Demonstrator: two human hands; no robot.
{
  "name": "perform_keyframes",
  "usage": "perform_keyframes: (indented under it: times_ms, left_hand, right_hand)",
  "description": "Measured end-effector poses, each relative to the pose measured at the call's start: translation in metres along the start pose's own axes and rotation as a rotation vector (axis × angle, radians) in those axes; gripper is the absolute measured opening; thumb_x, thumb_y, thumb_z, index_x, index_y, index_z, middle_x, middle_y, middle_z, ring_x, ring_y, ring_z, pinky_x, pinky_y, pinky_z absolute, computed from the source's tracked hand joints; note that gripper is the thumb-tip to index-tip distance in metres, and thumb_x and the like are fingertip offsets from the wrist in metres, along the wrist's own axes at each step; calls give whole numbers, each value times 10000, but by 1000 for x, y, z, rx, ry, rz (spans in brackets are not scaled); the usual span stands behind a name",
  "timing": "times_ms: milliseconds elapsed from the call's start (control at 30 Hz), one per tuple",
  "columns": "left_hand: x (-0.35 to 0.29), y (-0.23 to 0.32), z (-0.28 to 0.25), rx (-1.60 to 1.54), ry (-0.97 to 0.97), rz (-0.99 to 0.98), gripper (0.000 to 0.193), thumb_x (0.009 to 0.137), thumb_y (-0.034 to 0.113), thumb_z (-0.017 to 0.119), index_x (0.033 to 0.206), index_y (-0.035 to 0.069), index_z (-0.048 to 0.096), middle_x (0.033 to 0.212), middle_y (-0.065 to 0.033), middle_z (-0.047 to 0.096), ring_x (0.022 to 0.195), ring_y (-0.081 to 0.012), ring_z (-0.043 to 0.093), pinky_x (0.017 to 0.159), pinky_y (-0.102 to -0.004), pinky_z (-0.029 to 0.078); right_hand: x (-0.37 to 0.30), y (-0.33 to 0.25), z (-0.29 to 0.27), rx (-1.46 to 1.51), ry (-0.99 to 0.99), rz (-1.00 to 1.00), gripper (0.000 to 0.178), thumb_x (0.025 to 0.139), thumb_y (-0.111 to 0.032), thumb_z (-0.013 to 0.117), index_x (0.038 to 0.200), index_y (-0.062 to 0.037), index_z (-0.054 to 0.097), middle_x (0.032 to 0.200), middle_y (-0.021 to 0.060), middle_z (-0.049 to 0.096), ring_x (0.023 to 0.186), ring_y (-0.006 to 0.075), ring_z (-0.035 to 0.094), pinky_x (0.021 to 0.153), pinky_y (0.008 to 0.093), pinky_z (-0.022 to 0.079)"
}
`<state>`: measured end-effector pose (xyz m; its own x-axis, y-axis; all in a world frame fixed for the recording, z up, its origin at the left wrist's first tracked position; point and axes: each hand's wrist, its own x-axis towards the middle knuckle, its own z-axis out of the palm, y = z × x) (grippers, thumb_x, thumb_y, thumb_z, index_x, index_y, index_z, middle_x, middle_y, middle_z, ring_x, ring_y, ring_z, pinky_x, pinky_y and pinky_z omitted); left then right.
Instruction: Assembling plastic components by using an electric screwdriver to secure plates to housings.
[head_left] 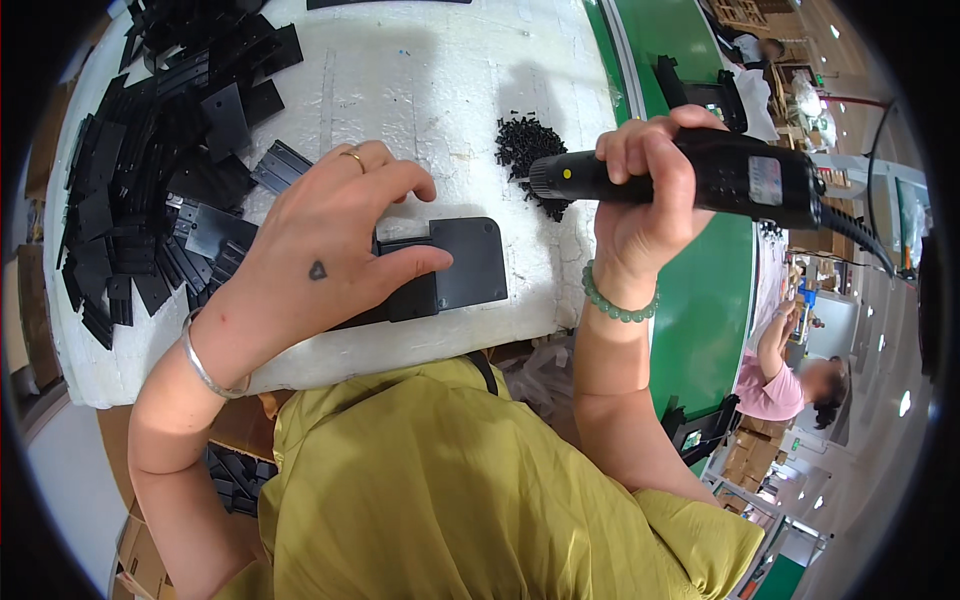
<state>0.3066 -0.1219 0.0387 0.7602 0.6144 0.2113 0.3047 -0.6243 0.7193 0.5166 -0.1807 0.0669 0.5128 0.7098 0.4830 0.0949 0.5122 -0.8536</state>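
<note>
My right hand (655,180) is wrapped round a black electric screwdriver (735,178) with a cord at its rear end. Its tip points left, over a pile of small black screws (525,145) on the white work surface (450,90). My left hand (340,215) is spread above a flat black plastic part (470,262), fingers curved and thumb apart. The hand and wrist cover much of that part's left side. Whether the thumb touches it I cannot tell.
A large heap of black plastic parts (120,180) fills the left side of the surface. To the right runs a green conveyor belt (700,300) with black assemblies (700,430) on it. Beyond it a person in pink (770,390) is at work. A bin of black pieces (235,480) sits below left.
</note>
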Motion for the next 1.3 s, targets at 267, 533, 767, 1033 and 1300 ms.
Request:
perform_keyframes:
  times_ms: [267, 533, 767, 1033, 1300]
  left_hand:
    - [36, 0, 28, 148, 109, 213, 236, 687, 161, 730, 877, 62, 632, 819, -65, 572, 787, -246, 522, 724, -340, 439]
    - [63, -7, 50, -62, 79, 225, 114, 751, 153, 658, 787, 46, 675, 711, -56, 626, 782, -234, 560, 691, -334, 462]
    - [43, 9, 28, -1349, -135, -644, 188, 893, 207, 577, 935, 32, 629, 836, -23, 631, 769, -72, 576, 709, -212, 492]
    - [24, 16, 29, -1688, -159, -593, 183, 925, 206, 523, 973, 41, 586, 846, -19, 612, 766, -63, 570, 695, -192, 494]
    - [6, 16, 22, -1556, -298, -499, 305, 907, 280, 550, 1104, 47, 560, 947, -48, 615, 755, -56, 548, 672, -180, 481]
  right_hand:
    - [-2, -25, -2, 217, -92, -72, 302, 769, -48, 498, 1064, -45, 433, 609, 43, 432, 480, 145, 409, 519, 301, 396]
    - [-3, -46, -5, 237, -126, -225, 334, 788, -74, 477, 1113, -63, 401, 589, 19, 398, 473, 139, 401, 542, 315, 399]
    - [-12, -69, -1, 380, -178, -250, 262, 761, -108, 526, 1018, -61, 508, 617, -42, 445, 532, 66, 433, 609, 252, 356]
    - [-18, -77, 12, 434, -211, -262, 272, 724, -94, 567, 989, -79, 507, 599, -54, 471, 525, 62, 461, 609, 231, 372]
    - [-29, -87, 23, 441, -201, -270, 258, 708, -83, 582, 955, -77, 508, 581, -67, 488, 494, 53, 463, 572, 203, 376]
